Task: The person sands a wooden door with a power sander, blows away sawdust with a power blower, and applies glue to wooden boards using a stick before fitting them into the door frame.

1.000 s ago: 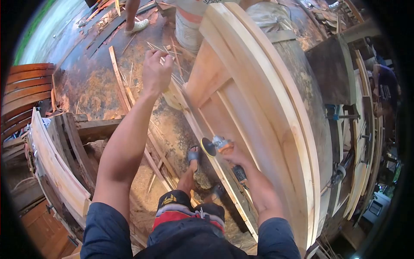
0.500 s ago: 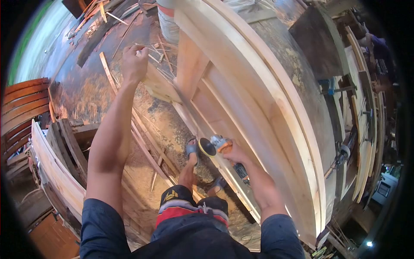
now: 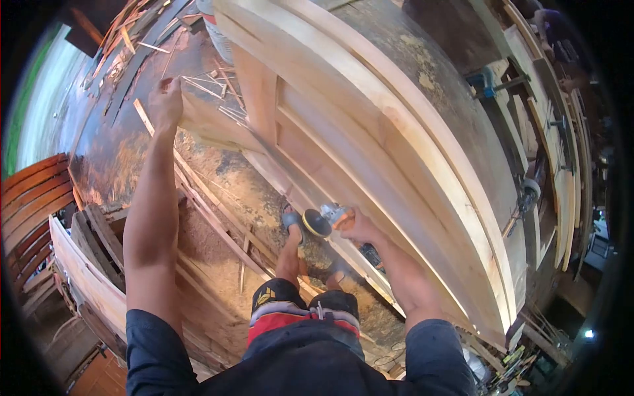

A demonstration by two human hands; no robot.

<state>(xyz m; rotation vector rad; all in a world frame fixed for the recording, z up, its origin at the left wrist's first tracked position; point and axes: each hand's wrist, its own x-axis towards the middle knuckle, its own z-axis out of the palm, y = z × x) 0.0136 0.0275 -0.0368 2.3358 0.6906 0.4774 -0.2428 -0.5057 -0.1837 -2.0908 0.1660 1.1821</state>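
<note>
My right hand (image 3: 360, 228) is wrapped round an angle grinder (image 3: 334, 214) with an orange and grey body. Its round yellow-rimmed sanding disc (image 3: 316, 223) faces left, close beside the lower edge of a large framed wooden panel (image 3: 343, 155). That panel stands on its side, with recessed sections and a long curved outer edge. Stretched far forward, my left hand (image 3: 165, 109) has its fingers curled at the near end of a pale wooden board (image 3: 214, 127), which runs back to the panel. Part of the left-hand grip is hidden behind the hand itself.
Long wood strips (image 3: 214, 214) lie on the dusty floor by my sandaled feet (image 3: 290, 219). A slatted orange-brown bench (image 3: 36, 191) stands at left, above a curved pale board (image 3: 86, 270). At right are blue clamps (image 3: 485, 82) and a second power tool (image 3: 528, 191). A bucket (image 3: 218, 36) stands ahead.
The view has shifted, so the panel and board sit further left. My left hand appears further left, still at the board's end. The grinder has tilted and its disc sits slightly lower.
</note>
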